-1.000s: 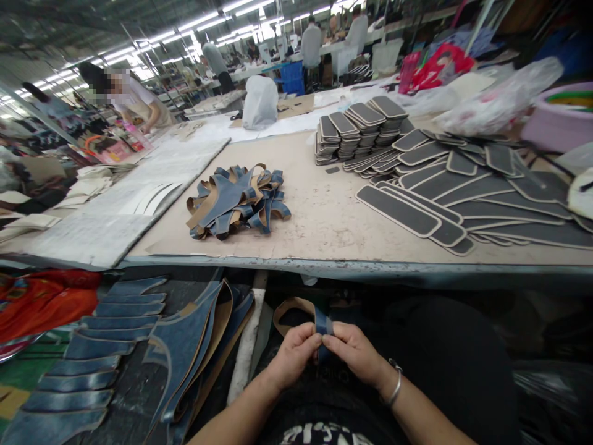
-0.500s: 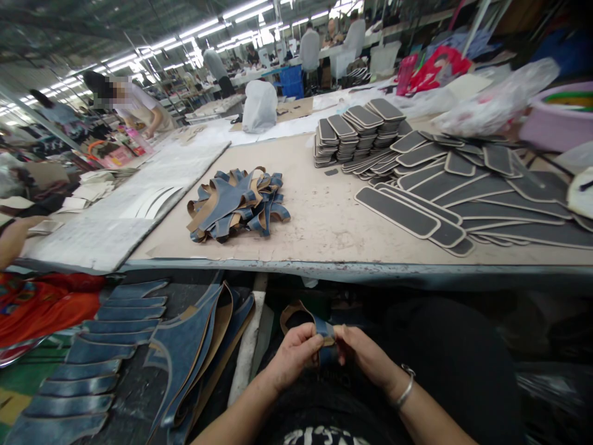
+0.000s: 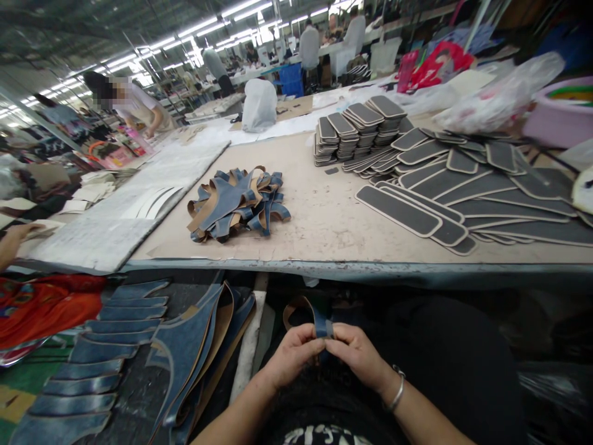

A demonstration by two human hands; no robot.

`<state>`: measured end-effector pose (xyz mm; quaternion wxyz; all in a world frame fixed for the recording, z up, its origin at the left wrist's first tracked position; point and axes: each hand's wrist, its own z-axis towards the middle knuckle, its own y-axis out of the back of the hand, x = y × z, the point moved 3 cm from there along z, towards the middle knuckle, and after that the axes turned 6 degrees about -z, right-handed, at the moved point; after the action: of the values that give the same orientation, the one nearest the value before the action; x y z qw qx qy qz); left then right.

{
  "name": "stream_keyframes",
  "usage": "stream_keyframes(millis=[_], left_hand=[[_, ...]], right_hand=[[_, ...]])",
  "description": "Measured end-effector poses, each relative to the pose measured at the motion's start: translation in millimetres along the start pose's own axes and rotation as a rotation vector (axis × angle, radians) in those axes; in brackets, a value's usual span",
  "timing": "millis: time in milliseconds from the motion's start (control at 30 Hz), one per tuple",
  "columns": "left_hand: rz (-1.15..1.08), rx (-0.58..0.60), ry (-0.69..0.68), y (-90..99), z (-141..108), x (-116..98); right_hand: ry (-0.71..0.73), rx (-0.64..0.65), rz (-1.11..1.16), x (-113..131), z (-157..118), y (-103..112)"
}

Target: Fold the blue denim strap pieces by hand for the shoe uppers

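Observation:
Between my two hands, over my lap, is a blue leather piece [image 3: 319, 322] with a tan underside, one end curled into a loop. My left hand [image 3: 296, 353] pinches it from the left, thumb on top. From the right, my right hand [image 3: 359, 352], with a silver bangle on the wrist, grips its end by a grey patch. The fingertips of both hands nearly meet. To the left hang larger folded blue leather pieces [image 3: 192, 346], beside a row of overlapping blue leather strips [image 3: 92, 361] on a dark surface.
A heap of blue leather pieces [image 3: 236, 204] lies on the worktable [image 3: 319, 228]. Dark grey panels with pale edges [image 3: 398, 210] are piled and stacked at right. Behind are a white plastic bag [image 3: 259, 106] and a purple basin [image 3: 560, 114]. Another person's hand [image 3: 16, 241] shows at far left.
My right hand has closed in, its thumb now pressing over the leather piece near my left thumb. The other person's hand at far left has moved up onto the pale pieces.

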<state>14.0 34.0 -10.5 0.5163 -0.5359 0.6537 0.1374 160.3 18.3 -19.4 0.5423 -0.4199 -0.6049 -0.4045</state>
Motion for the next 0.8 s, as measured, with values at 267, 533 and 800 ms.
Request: stream_keyframes(millis=[267,533,800], left_hand=[[0.067,-0.051,0.021,-2.3,-0.5,-8.0],[0.121,-0.025,-0.095,-7.6,0.9,-7.1],[0.04,-0.059,-0.043,2.1,5.3,6.3]], right_hand=[[-0.185,0.12,0.269,-10.3,1.3,5.6],[0.001,-0.12,-0.178,-2.6,3.9,3.6],[-0.177,0.108,0.137,-4.4,4.2,2.9]])
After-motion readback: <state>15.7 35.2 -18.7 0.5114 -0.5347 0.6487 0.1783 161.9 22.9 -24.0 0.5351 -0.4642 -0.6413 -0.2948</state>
